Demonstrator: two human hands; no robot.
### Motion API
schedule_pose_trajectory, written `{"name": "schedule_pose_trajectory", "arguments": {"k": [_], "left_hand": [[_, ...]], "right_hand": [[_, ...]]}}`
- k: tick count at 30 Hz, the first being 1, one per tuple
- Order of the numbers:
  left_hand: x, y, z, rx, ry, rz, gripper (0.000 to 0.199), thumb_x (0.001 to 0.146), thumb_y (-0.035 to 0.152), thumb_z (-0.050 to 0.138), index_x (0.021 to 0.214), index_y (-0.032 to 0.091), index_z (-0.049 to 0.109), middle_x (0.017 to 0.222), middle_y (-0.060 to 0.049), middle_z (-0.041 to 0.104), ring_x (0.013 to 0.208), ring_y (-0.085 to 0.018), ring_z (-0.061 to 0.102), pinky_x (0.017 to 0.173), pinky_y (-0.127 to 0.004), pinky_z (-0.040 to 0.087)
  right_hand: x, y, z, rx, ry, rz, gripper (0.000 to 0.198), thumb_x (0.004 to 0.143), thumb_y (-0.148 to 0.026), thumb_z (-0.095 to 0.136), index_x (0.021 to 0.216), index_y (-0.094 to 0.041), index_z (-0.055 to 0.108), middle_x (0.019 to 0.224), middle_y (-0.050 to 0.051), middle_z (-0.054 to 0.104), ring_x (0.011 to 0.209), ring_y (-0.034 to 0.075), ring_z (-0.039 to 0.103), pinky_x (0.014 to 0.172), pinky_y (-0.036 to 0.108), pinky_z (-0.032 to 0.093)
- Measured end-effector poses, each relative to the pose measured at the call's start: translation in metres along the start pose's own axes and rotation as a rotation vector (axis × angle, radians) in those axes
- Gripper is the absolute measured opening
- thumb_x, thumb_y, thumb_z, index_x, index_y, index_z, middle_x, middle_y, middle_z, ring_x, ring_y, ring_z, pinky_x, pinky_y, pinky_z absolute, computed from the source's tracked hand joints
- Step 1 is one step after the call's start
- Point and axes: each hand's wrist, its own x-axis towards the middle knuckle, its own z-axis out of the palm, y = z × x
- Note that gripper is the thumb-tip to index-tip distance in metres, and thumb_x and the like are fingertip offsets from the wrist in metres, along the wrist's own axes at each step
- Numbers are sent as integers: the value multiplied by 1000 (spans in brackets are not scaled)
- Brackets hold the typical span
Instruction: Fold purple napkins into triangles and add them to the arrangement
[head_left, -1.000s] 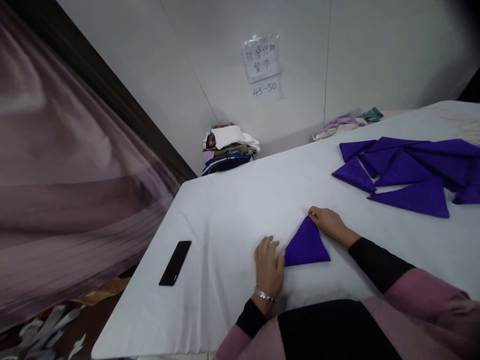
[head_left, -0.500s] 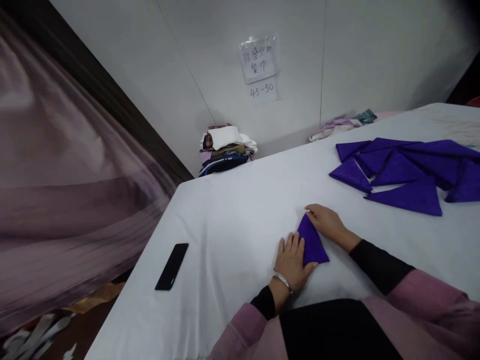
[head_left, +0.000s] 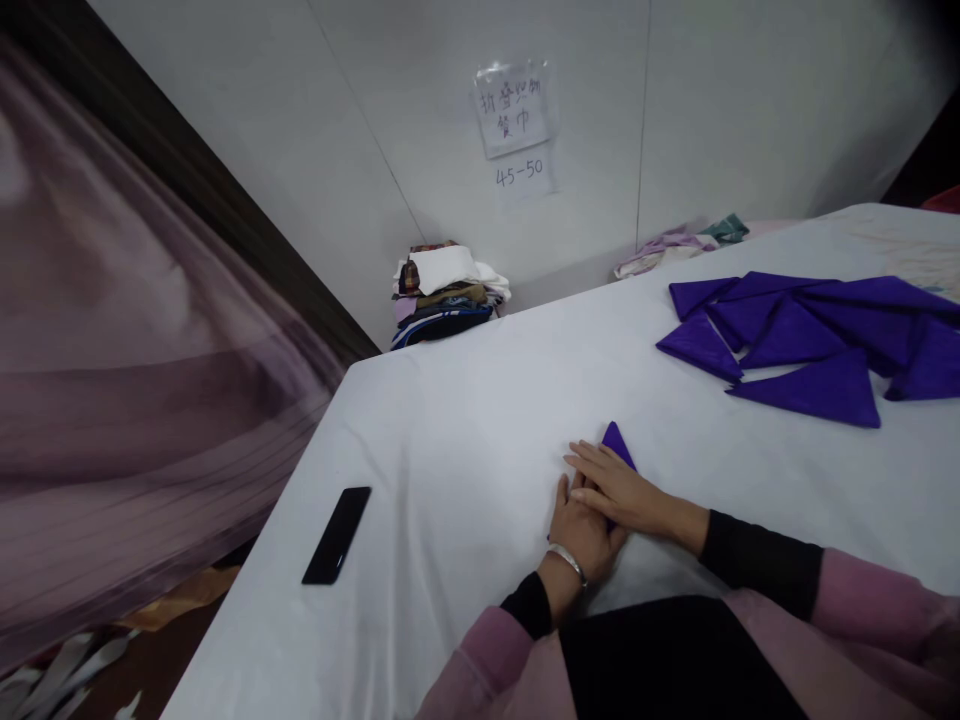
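A purple folded napkin [head_left: 616,440] lies on the white-covered table [head_left: 465,420], its pointed tip showing past my fingers and most of it hidden. My left hand [head_left: 581,528], with a silver bangle at the wrist, rests flat at the napkin's left side. Across its fingers lies my right hand [head_left: 619,490], flat with fingers stretched out to the left, covering the middle of the napkin. Neither hand grasps anything.
Several folded purple napkins [head_left: 810,390] overlap at the right of the table. A black phone [head_left: 337,536] lies at the left. Stacked cloths [head_left: 442,295] and crumpled fabric [head_left: 664,252] sit beyond the far edge. A sheer curtain [head_left: 150,400] hangs at left.
My right hand has let go of the napkin's upper tip and moved down and left onto my left hand. The left hand has stayed nearly still.
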Motion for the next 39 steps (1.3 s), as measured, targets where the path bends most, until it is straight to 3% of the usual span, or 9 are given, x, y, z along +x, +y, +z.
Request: {"name": "schedule_pose_trajectory", "arguments": {"k": [8, 21, 25, 28, 31, 34, 36, 39], "left_hand": [[-2, -5, 5, -20, -49, 3, 69, 86, 55, 36, 142, 16, 22, 148, -12, 25, 138, -28, 13, 110, -55, 17], [-2, -6, 8, 2, -32, 1, 71, 87, 59, 26, 140, 12, 25, 146, -13, 28, 137, -28, 15, 110, -54, 16], [-2, -5, 7, 32, -24, -4, 70, 87, 59, 26, 140, 13, 27, 148, -13, 24, 137, -28, 14, 110, -54, 17], [-3, -4, 6, 46, -11, -11, 69, 87, 58, 28, 140, 13, 27, 148, -12, 24, 137, -28, 14, 110, -53, 19], [-3, -3, 6, 34, -2, -10, 69, 87, 58, 28, 140, 14, 26, 148, -12, 24, 137, -28, 15, 110, -53, 19], [-2, -4, 7, 13, 1, -2, 70, 87, 58, 29, 141, 14, 25, 148, -12, 25, 137, -29, 16, 110, -54, 17], [-1, -4, 9, 13, 2, 8, 68, 87, 55, 34, 142, 17, 23, 148, -10, 25, 136, -30, 15, 110, -54, 16], [0, -3, 9, 35, 0, 14, 65, 86, 48, 39, 143, 21, 21, 149, -8, 23, 137, -31, 13, 110, -54, 17]], "right_hand": [[4, 24, 4, -160, 10, 12, 63, 89, -55, 33, 138, -16, 36, 146, 15, 28, 135, 28, 19, 108, 50, 17], [18, 59, -10, -301, -9, -24, 59, 89, -56, 31, 139, -24, 34, 145, 9, 32, 135, 24, 21, 108, 51, 11], [29, 80, -20, -360, 1, 36, 59, 89, -55, 32, 137, -22, 36, 146, 11, 28, 135, 25, 19, 107, 52, 11], [37, 91, -38, -395, 17, 191, 59, 90, -53, 29, 138, -19, 34, 147, 14, 25, 136, 27, 18, 106, 55, 12], [37, 79, -51, -397, 87, 300, 62, 91, -52, 26, 141, -16, 27, 148, 16, 21, 136, 28, 14, 106, 55, 13], [23, 42, -40, -389, 112, 113, 63, 90, -53, 31, 143, -19, 24, 149, 14, 18, 137, 27, 11, 108, 51, 9], [10, 18, -22, -341, 58, -46, 64, 88, -54, 35, 143, -22, 25, 149, 12, 19, 137, 28, 12, 108, 51, 10], [-6, 3, 2, -291, -22, -121, 66, 87, -58, 36, 142, -22, 28, 149, 11, 21, 137, 28, 14, 108, 51, 12]]}}
